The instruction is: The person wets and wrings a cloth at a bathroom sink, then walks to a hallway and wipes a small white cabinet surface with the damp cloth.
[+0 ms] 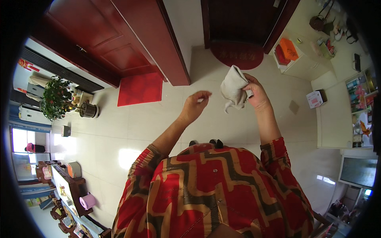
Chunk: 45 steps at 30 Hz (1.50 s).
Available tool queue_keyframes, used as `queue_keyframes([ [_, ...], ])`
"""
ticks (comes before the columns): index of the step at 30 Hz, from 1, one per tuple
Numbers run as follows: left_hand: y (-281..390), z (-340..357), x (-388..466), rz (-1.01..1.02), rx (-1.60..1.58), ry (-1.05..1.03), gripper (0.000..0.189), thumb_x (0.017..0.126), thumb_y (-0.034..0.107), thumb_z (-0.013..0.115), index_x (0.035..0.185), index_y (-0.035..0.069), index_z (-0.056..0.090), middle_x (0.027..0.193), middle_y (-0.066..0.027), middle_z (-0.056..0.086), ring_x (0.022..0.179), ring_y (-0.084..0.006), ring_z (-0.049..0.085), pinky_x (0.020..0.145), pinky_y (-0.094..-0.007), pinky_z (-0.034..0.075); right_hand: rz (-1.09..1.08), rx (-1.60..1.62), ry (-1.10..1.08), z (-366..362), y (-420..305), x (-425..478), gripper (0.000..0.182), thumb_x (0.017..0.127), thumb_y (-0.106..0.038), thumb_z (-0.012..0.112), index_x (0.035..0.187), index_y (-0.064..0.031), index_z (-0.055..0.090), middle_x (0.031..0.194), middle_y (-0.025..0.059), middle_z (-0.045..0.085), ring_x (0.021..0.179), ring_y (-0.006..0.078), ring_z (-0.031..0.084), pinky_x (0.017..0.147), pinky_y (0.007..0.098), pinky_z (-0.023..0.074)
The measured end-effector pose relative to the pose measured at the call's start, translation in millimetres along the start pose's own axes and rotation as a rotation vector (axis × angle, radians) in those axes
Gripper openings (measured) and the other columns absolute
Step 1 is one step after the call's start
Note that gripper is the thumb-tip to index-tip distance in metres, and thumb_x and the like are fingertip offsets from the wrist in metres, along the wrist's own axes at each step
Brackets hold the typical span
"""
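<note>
A crumpled pale grey cloth point(234, 86) hangs from my right hand point(256, 92), its thumb and fingers pinching the cloth's right side. One corner of it stands up at the top, and a thin tail dangles at the bottom. To the left, apart from the cloth, my left hand point(195, 106) is slightly blurred, with its fingers loosely curled. A small pale patch shows in the gap between thumb and fingers, and I see nothing held there. Both hands are in the air above the light tiled floor point(166, 122).
A red mat point(140, 89) lies by a red door point(104, 35). A dark red doormat point(238, 55) fronts a dark doorway. Right are a cabinet point(330, 125) and a small box point(316, 99). Left stand a potted plant point(88, 110), a pink bin point(87, 201) and a long table point(64, 187).
</note>
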<state>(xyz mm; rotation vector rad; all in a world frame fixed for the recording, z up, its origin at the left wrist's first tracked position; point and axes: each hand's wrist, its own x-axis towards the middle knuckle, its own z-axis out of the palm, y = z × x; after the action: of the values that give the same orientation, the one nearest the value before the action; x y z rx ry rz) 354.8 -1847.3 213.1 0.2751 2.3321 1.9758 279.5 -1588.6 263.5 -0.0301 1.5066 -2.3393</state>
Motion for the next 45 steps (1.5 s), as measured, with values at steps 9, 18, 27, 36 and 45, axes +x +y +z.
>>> queue_keyframes([
  [9,45.1,-36.7,40.4,0.041,-0.299,-0.357,0.056,0.086,0.006,0.057,0.141,0.004,0.042,0.140,-0.0058,0.048,0.131,-0.0202,0.041,0.112,-0.0373,0.029,0.076,-0.295,-0.140,33.0,-13.7,-11.8,0.028,0.070,-0.004,0.055,0.096,-0.0002,0.062,0.091,0.0026,0.061,0.087,0.0131,0.054,0.081,0.0232,0.0428],
  [18,54.8,-50.9,37.3,0.187,-0.327,-0.401,0.016,0.090,0.009,0.066,0.105,0.004,0.066,0.100,0.0005,0.064,0.089,-0.0080,0.056,0.080,-0.0239,0.048,0.017,-0.562,-0.047,60.6,-17.6,-39.0,0.028,0.073,-0.008,0.056,0.099,-0.0004,0.061,0.100,0.0038,0.062,0.097,0.0139,0.055,0.086,0.0256,0.0415],
  [27,65.6,-39.3,60.1,0.442,-0.093,-0.408,0.019,0.089,0.008,0.067,0.107,0.002,0.066,0.090,-0.0025,0.065,0.083,-0.0101,0.059,0.077,-0.0254,0.049,-0.097,-0.788,-0.024,101.8,-5.0,-44.6,0.021,0.084,-0.014,0.066,0.100,-0.0006,0.063,0.100,0.0028,0.063,0.087,0.0095,0.057,0.077,0.0263,0.0470],
  [36,4.8,-76.7,70.4,-0.184,-0.559,0.119,0.024,0.095,0.029,0.059,0.108,0.010,0.064,0.101,-0.0020,0.065,0.097,-0.0141,0.060,0.087,-0.0303,0.044,-0.170,-0.742,0.100,83.2,-6.0,-28.1,0.017,0.091,-0.018,0.064,0.092,-0.0011,0.065,0.079,-0.0034,0.062,0.073,0.0055,0.054,0.066,0.0234,0.0455],
  [45,-117.2,-15.6,30.3,-0.744,-0.829,0.049,0.084,0.091,0.068,0.041,0.153,0.016,0.018,0.158,-0.0106,0.019,0.144,-0.0305,0.019,0.115,-0.0507,0.016,-0.228,-1.096,-0.040,122.1,1.0,-33.1,0.029,0.094,-0.025,0.061,0.100,0.0041,0.061,0.075,0.0016,0.057,0.069,0.0074,0.047,0.063,0.0252,0.0432],
])
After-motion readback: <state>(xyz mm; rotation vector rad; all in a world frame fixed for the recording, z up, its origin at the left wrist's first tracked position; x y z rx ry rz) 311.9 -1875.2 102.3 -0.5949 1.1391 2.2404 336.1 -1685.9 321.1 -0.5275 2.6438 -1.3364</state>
